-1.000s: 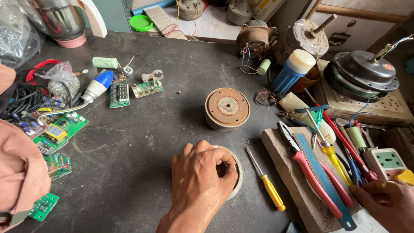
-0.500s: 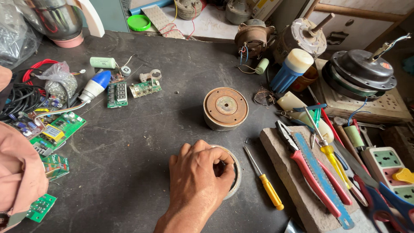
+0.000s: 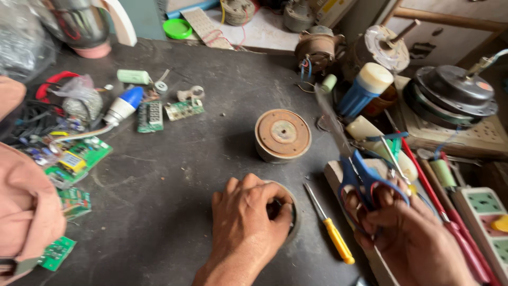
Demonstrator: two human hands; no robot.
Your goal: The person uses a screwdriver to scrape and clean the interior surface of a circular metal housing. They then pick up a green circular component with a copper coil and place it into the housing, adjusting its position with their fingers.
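Between right fingers (image 3: 394, 212), blue scissors (image 3: 365, 177).

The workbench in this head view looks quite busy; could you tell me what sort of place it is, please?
Most likely a small electrical repair bench. Fan-type motors stand at the back, loose green circuit boards lie on the dark table, and a yellow-handled screwdriver lies by the hands.

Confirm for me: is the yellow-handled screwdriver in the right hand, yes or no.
No: the right hand holds blue-handled scissors, while the yellow-handled screwdriver lies on the table beside it.
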